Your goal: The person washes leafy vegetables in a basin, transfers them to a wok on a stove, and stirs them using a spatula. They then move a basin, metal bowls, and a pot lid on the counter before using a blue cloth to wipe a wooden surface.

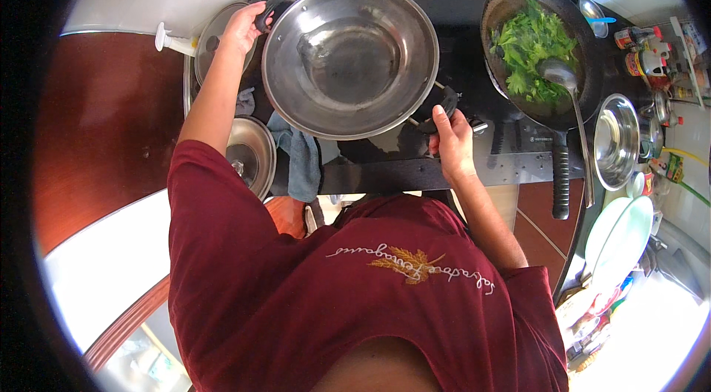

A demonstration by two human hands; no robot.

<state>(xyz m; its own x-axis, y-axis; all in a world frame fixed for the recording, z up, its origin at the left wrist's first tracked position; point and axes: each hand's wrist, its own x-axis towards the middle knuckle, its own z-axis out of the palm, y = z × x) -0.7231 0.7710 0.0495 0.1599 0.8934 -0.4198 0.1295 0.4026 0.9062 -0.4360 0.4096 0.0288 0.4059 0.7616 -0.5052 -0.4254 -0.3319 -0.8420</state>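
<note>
A wide stainless-steel pot (348, 107) with two black side handles is between my hands, over the left part of the black stovetop (463, 3). The inside of the pot is shiny, with a darker round bottom. My left hand (243, 27) is closed around its upper-left handle. At the lower right, my right hand (453, 141) grips the other handle, fingers partly hidden beneath it. Whether the pot rests on the burner or is lifted, I cannot tell. To the right stands a dark wok (495, 18) holding leafy greens (535, 47), with a metal ladle (560, 75) lying in it.
A grey cloth (300, 158) hangs over the front edge. Glass lids (255, 147) lie at the left. Right of the wok are a steel bowl (616, 141), sauce bottles (646, 64) and a pale green basin (621, 233). The wok's handle (561, 177) juts toward me.
</note>
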